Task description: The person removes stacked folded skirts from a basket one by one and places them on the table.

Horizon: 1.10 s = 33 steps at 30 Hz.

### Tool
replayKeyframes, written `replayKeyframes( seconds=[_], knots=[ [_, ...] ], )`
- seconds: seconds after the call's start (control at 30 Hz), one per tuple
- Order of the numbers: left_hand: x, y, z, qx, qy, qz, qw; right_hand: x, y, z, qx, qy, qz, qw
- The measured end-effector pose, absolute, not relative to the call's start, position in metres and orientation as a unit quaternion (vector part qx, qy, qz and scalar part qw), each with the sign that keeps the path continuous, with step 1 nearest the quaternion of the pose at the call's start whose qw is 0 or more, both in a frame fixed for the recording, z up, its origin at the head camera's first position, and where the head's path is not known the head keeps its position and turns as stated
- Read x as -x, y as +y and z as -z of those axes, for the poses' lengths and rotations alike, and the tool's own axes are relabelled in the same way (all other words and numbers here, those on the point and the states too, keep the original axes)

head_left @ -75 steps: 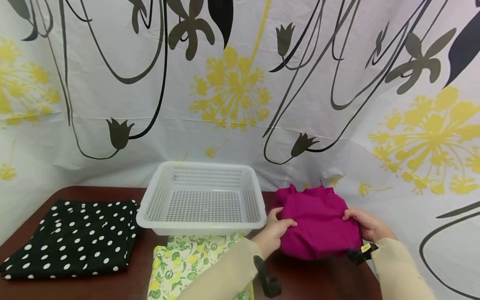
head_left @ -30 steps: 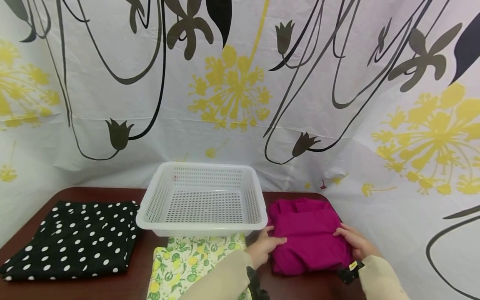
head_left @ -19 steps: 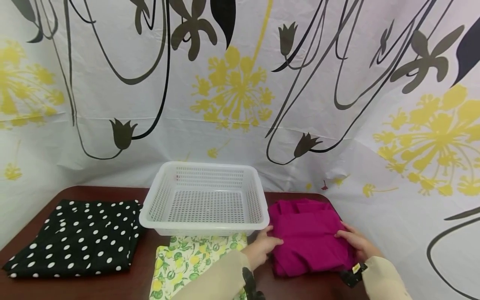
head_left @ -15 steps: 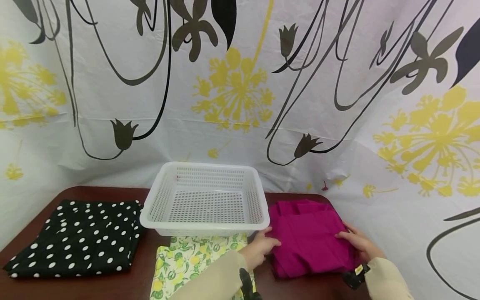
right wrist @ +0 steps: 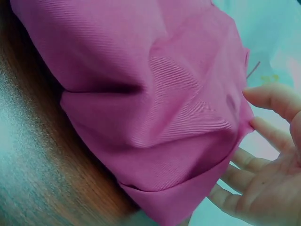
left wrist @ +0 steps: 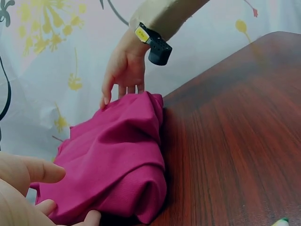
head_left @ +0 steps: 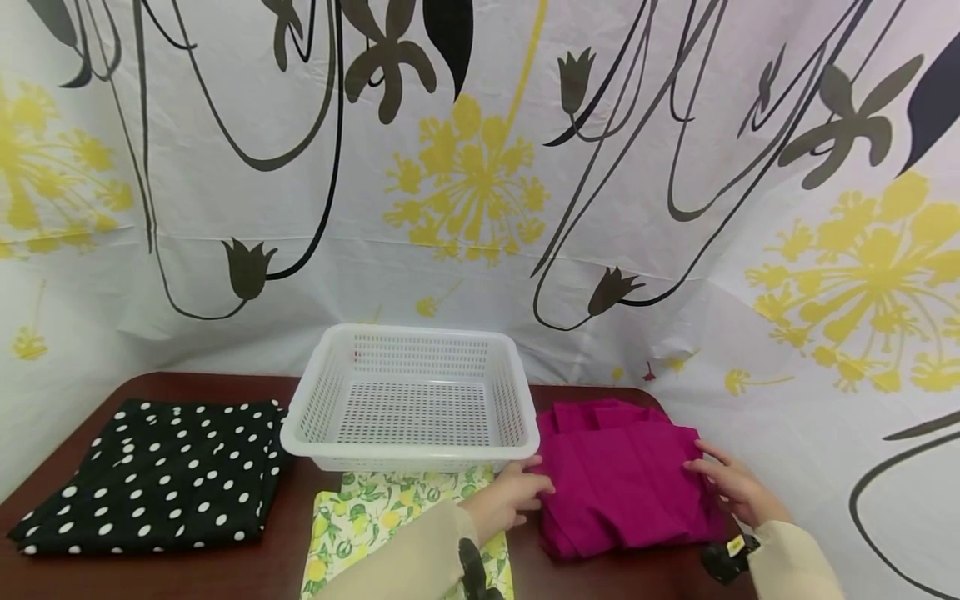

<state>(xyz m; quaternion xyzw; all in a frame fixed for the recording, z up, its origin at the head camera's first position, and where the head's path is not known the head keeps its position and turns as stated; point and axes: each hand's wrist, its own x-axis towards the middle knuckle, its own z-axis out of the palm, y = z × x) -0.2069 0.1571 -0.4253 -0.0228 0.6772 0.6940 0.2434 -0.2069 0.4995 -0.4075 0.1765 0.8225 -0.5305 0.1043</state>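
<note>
A folded magenta cloth (head_left: 615,487) with a ribbed weave lies on the right part of the table, its layers loosely bunched. At its left edge is my left hand (head_left: 506,500), thumb and fingers spread apart; in the left wrist view the left hand (left wrist: 21,193) shows loose fingertips beside the fabric. My right hand (head_left: 738,485) is at the opposite edge with fingers extended. Seen from the right wrist, the right hand (right wrist: 270,181) has its fingertips right at the cloth's edge, none curled round it.
A white perforated plastic basket (head_left: 411,452) stands at the back centre. In front of it lies a folded lemon-print cloth (head_left: 348,533), partly under my left sleeve. A black polka-dot cloth (head_left: 157,479) covers the left of the dark red table (head_left: 75,577). A printed curtain (head_left: 480,292) hangs behind.
The magenta cloth has come down from a raised bundle to lie flatter on the table. Both hands have since loosened their grip, the left moving leftward and the right moving rightward.
</note>
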Motion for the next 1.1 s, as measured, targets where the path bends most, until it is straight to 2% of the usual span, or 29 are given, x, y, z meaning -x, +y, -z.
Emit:
replayKeyframes(
  seconds=[0.73,1.1],
  knots=[
    [0.192,0.13,0.406,-0.027,0.668,-0.686,0.286,0.196,0.483,0.372,-0.105,0.837,0.534,0.056],
    [0.187,0.098,0.391,-0.057,0.651,-0.694,0.301,0.199,0.459,0.35,-0.018,0.817,0.573,0.067]
  ],
)
